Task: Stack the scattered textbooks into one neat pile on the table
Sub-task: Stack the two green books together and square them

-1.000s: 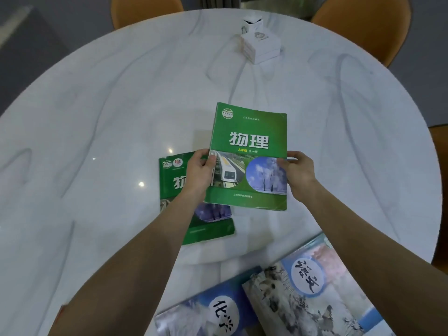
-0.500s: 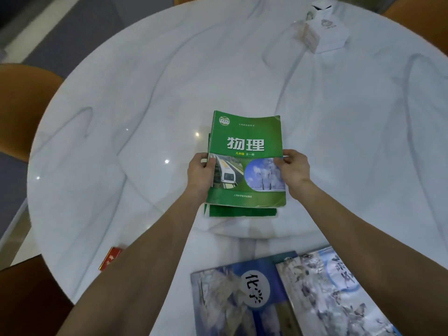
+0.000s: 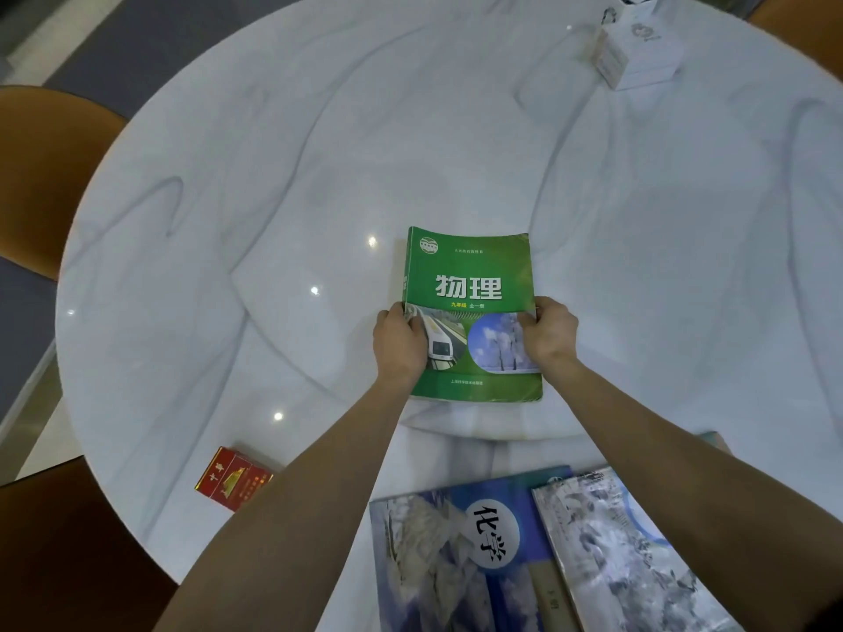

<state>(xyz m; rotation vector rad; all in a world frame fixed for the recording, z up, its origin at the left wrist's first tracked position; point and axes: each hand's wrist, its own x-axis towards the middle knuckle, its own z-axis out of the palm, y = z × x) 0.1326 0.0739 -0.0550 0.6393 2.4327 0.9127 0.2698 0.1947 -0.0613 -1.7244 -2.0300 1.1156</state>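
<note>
On a round marble table [image 3: 228, 221], the left hand [image 3: 399, 346] and right hand [image 3: 549, 333] clasp the side edges of a green textbook [image 3: 470, 285] lying mid-table; letting go unevenly could skew it, while two blue textbooks [image 3: 456, 563] wait nearby.

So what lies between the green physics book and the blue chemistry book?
Only bare marble table, crossed by the left forearm, separates the green physics book from the blue chemistry book in the head view.

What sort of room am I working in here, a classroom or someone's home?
Probably a home dining area, not a classroom: a round marble-look table, orange chairs around it, a tissue box and a red cigarette pack beside the textbooks.
</note>
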